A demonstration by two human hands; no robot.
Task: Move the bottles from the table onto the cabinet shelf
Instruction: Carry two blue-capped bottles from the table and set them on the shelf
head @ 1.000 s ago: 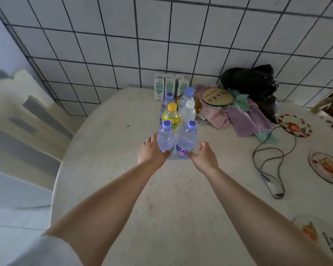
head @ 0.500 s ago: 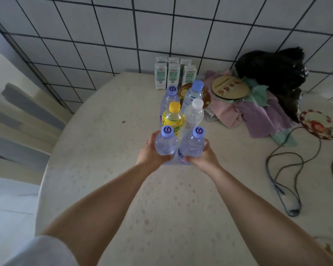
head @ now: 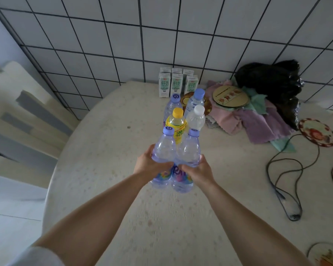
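Clear plastic, purple-capped: two bottles, resting on the surface (head: pixel 104 198) half a second ago, are now being held above it. Left bottle (head: pixel 164 148) is being gripped by the left hand (head: pixel 148 166), right bottle (head: pixel 187 152) by the right hand (head: pixel 198 171), sides touching. Four bottles are being left standing behind: yellow-capped bottle (head: pixel 176 122), white-capped bottle (head: pixel 196 118), two purple-capped. Speckled, rounded, pale surface.

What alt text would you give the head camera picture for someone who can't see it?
Two bare hands, left hand and right hand, each grip a clear purple-capped bottle above a pale round table. Four more bottles, one yellow, stand behind, near milk cartons and folded cloths.
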